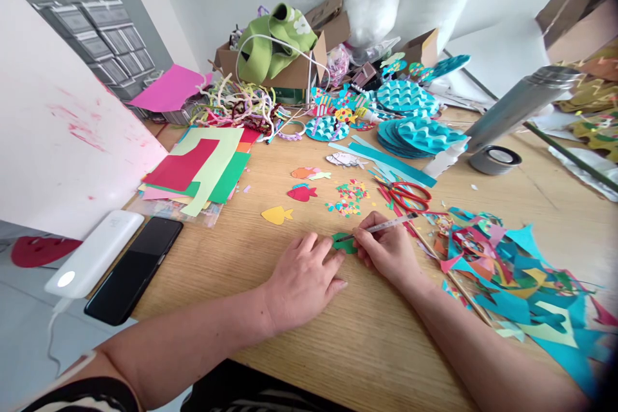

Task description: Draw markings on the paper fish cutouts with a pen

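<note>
My right hand point(383, 243) is closed around a slim pen point(393, 221), its tip on a small green paper cutout point(346, 243). My left hand point(304, 273) lies flat on the table with fingers apart, fingertips at the cutout's left edge. Part of the green cutout is hidden by my hands. Beyond it are a yellow paper fish point(276, 215), a red paper fish point(302, 192), an orange paper fish point(303, 172) and a white drawn fish point(344, 159). Small coloured paper dots point(352, 190) lie in a pile behind the pen.
Red-handled scissors point(409, 196) lie beyond my right hand, with paper scraps point(524, 270) to the right. Coloured sheets point(193, 167), a phone point(135, 270) and a white power bank point(94, 251) are at left. Blue wavy discs point(420, 135) and a steel flask point(521, 106) stand behind.
</note>
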`<state>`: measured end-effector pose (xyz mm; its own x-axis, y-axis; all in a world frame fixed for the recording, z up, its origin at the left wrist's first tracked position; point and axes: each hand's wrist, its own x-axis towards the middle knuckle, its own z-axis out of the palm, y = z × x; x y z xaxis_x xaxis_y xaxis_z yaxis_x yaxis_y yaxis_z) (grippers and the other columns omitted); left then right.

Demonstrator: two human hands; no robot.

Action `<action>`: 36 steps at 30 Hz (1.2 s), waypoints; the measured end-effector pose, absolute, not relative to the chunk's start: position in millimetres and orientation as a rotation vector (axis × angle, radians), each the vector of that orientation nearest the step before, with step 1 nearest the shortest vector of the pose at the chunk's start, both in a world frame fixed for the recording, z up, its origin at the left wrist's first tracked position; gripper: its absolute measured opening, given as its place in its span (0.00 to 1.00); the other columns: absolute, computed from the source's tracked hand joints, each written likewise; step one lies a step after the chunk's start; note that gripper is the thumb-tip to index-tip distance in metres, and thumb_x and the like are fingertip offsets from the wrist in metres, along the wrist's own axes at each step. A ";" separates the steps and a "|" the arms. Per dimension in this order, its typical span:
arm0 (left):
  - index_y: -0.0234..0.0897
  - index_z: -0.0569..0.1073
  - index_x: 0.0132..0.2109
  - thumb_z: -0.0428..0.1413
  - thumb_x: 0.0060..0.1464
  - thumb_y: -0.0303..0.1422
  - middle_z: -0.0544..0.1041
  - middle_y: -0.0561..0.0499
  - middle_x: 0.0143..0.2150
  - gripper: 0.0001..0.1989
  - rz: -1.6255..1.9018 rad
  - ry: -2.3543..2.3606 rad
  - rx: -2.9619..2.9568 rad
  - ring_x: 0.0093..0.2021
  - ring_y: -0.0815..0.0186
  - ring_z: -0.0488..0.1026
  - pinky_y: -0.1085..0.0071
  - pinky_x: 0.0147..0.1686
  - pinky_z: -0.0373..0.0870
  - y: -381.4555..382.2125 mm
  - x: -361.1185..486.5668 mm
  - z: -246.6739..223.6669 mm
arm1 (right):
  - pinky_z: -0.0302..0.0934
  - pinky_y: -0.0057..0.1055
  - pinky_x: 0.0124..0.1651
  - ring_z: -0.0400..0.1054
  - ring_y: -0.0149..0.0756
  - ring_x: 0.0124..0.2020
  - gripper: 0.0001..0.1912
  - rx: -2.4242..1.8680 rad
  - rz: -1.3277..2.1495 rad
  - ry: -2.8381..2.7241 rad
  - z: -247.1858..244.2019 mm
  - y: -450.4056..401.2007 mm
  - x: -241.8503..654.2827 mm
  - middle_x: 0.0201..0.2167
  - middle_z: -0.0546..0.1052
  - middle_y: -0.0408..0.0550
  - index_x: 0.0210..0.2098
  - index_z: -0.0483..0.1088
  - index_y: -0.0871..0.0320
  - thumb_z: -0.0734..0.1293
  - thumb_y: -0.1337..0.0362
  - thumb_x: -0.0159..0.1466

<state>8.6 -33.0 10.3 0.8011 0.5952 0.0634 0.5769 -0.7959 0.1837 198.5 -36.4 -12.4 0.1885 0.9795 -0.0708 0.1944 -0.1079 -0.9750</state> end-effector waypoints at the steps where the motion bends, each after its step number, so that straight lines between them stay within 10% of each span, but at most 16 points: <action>1: 0.39 0.68 0.59 0.53 0.63 0.43 0.70 0.46 0.52 0.21 0.176 0.929 2.833 0.52 0.55 0.64 0.57 0.52 0.67 -32.9 8.7 10.2 | 0.52 0.21 0.13 0.60 0.26 0.12 0.08 -1.509 1.035 -1.171 -12.3 -36.6 198.5 0.14 0.69 0.38 0.25 0.63 0.55 0.67 0.61 0.56; 36: 0.40 0.69 0.59 0.53 0.63 0.43 0.71 0.46 0.53 0.21 0.175 0.937 2.828 0.52 0.55 0.64 0.57 0.53 0.66 -33.5 9.0 10.3 | 0.51 0.23 0.14 0.59 0.27 0.12 0.10 -1.495 1.072 -1.220 -8.9 -37.4 197.7 0.13 0.67 0.37 0.25 0.62 0.55 0.67 0.59 0.56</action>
